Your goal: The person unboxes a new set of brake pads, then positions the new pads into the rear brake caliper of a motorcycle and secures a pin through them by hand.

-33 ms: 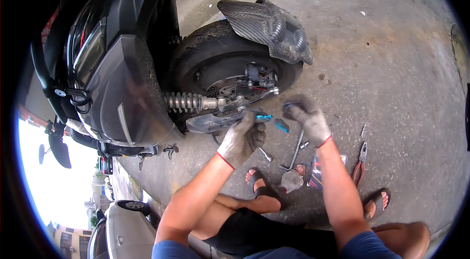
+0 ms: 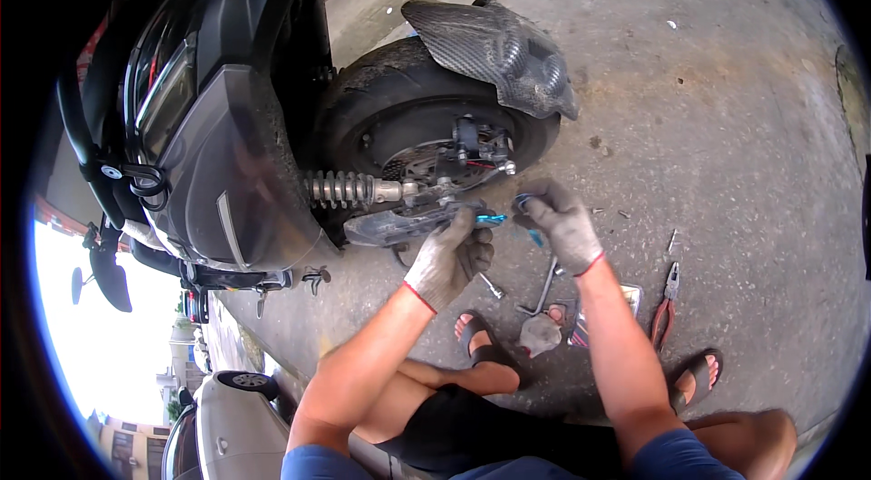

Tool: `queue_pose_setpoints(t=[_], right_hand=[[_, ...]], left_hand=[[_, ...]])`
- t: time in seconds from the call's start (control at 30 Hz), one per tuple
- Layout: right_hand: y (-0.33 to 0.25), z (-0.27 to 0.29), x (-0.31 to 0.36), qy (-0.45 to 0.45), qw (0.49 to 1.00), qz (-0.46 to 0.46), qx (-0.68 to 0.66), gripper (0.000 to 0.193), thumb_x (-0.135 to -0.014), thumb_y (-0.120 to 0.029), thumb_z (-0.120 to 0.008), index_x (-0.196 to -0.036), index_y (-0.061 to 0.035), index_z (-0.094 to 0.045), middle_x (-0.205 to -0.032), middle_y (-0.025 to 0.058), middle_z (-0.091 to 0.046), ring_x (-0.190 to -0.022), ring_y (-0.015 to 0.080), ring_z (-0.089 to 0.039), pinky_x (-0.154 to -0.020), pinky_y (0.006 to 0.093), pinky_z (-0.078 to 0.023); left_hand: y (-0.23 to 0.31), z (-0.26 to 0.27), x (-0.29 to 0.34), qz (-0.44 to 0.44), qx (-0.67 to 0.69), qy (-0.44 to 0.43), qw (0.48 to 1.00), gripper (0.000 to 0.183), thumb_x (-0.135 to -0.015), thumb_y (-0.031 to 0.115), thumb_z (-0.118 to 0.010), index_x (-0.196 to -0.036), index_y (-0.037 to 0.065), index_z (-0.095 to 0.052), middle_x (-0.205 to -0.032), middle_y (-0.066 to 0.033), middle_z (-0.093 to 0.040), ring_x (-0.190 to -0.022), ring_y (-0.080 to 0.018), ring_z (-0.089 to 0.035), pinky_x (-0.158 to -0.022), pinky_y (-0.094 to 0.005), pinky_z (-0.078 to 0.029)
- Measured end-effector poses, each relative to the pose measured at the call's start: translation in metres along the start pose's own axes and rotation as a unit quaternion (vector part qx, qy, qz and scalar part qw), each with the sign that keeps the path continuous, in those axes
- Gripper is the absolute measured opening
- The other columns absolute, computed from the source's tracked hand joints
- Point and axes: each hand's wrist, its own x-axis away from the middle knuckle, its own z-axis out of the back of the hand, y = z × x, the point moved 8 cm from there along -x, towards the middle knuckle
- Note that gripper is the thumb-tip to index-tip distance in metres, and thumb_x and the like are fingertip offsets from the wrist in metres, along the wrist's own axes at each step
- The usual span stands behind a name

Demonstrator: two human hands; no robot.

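Left hand (image 2: 452,249) is gripping a blue part (image 2: 491,219) in bent fingers, near the wheel (image 2: 413,112); right hand (image 2: 561,224) is hovering half-curled beside a second blue piece (image 2: 535,238), its hold unclear. Pliers (image 2: 671,288) are lying on the ground (image 2: 726,162).

A slim, shiny bright-blue piece (image 2: 491,220) is held mid-scene, pointing right, its left end hidden. Right of it and slightly farther, a small dark, blue-edged piece (image 2: 521,201) is pinched, mostly covered. Just nearer, a short blue strip (image 2: 535,239) slants, blurred.
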Motion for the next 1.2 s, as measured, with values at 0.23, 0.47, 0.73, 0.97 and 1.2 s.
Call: queue_pose_setpoints(t=[0.23,0.47,0.73,0.97,1.2], right_hand=[[0.044,0.107,-0.001,0.149,0.987,-0.037,-0.044,0.025,-0.094,-0.011,-0.056,-0.116,-0.0003,-0.058,-0.107,0.0121,-0.065,-0.091,0.0228,-0.066,-0.081,0.0363,-0.056],[0.052,0.165,-0.004,0.184,0.978,-0.082,0.048,0.02,-0.091,-0.017,-0.063,-0.107,-0.0054,-0.065,-0.078,0.0018,-0.063,-0.066,0.0135,-0.059,-0.066,0.0285,-0.051],[0.114,0.127,0.02,0.136,0.716,-0.205,0.654,0.029,-0.087,-0.01,-0.056,-0.115,-0.0048,-0.059,-0.11,0.0219,-0.067,-0.105,0.0354,-0.065,-0.085,0.0456,-0.054],[0.136,0.138,0.025,0.153,0.701,-0.194,0.668,0.035,-0.088,-0.007,-0.053,-0.123,-0.009,-0.051,-0.12,0.0222,-0.061,-0.108,0.0378,-0.064,-0.087,0.0454,-0.054],[0.128,0.128,0.014,0.103,0.691,-0.192,0.689,0.029,-0.088,-0.008,-0.051,-0.117,-0.0081,-0.057,-0.12,0.0224,-0.061,-0.109,0.0386,-0.062,-0.091,0.0459,-0.051]], left_hand=[[-0.005,0.013,-0.007,-0.019,-0.054,0.019,0.998,0.032,-0.098,0.028,-0.056,-0.123,0.007,-0.055,-0.09,-0.0036,-0.06,-0.075,-0.0156,-0.059,-0.065,-0.0291,-0.048],[-0.01,0.007,-0.004,0.004,-0.11,0.034,0.993,0.034,-0.095,0.012,-0.051,-0.127,0.002,-0.051,-0.098,-0.0074,-0.06,-0.079,-0.0187,-0.062,-0.067,-0.0318,-0.05],[-0.002,0.009,0.001,-0.007,-0.073,0.034,0.997,0.04,-0.093,0.007,-0.048,-0.133,0.003,-0.052,-0.094,-0.007,-0.058,-0.076,-0.0163,-0.056,-0.067,-0.0284,-0.047],[0.004,0.006,0.004,-0.009,-0.042,0.006,0.999,0.04,-0.097,0.014,-0.052,-0.136,0.005,-0.051,-0.094,-0.004,-0.061,-0.08,-0.0131,-0.058,-0.07,-0.0277,-0.049],[-0.003,0.022,-0.001,-0.026,-0.025,0.017,0.999,0.029,-0.099,0.033,-0.055,-0.105,0.006,-0.061,-0.088,-0.0052,-0.063,-0.073,-0.0159,-0.06,-0.067,-0.0303,-0.051]])
